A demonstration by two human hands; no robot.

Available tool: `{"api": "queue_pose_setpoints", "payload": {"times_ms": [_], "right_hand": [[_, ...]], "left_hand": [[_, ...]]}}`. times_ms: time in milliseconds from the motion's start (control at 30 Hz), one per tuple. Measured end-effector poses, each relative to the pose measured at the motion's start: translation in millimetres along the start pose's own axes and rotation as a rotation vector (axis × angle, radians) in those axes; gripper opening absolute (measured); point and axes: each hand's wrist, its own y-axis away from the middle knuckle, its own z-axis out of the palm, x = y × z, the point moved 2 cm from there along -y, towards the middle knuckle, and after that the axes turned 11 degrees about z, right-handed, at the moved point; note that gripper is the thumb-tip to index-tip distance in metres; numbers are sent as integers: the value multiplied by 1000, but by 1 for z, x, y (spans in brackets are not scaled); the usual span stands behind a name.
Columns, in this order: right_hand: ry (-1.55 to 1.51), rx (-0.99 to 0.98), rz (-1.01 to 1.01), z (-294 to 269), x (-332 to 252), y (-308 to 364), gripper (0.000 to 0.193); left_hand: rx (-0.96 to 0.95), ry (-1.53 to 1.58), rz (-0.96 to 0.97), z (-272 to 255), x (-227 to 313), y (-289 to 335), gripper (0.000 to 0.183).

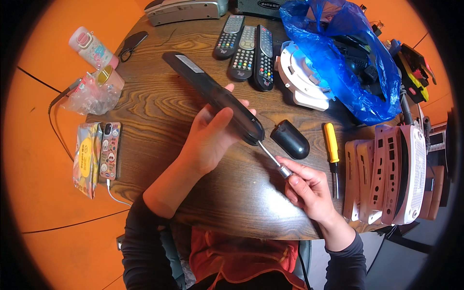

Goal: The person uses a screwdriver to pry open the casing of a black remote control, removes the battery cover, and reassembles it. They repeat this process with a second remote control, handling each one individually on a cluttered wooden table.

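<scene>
My left hand (pixel 211 131) grips a long black remote control (pixel 223 99), its back turned up with a pale label near the far end. The remote is tilted above the table, its rounded near end toward my right hand. In my right hand (pixel 309 187) is a small screwdriver (pixel 278 162) with a thin shaft and a short metal handle. Its tip meets the rounded end of the remote; the exact contact point is too small to make out. Just right of that end, a glossy black rounded cover (pixel 290 139) lies on the wooden table (pixel 241 208).
Three remotes (pixel 243 50) lie at the back. Beside them are white round parts (pixel 304 77) and a blue plastic bag (pixel 357 92). A yellow-handled screwdriver (pixel 331 142) and several upright white boxes (pixel 382 174) are on the right. A phone (pixel 110 150) and bottle (pixel 92 47) are left.
</scene>
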Motion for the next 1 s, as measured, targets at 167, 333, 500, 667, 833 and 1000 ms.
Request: {"api": "queue_pose_setpoints", "payload": {"times_ms": [167,333,500,667,833,1000], "right_hand": [[433,167,-100,-11,-17,1,34],[498,399,-306,-17,-35,7,47],[331,522,-277,-19,-25,7,32],[901,605,-656,-18,-27,6,26],[735,561,-567,-13,-24,5,31],[832,546,-584,-12,-24,4,29]], "left_hand": [[58,-233,149,3,8,1,70],[135,-542,287,2,23,-5,65],[-40,-735,65,11,13,0,61],[-35,-770,-48,14,13,6,47],[-72,-646,-144,16,4,8,47],[-89,-789,-140,17,0,11,48]]}}
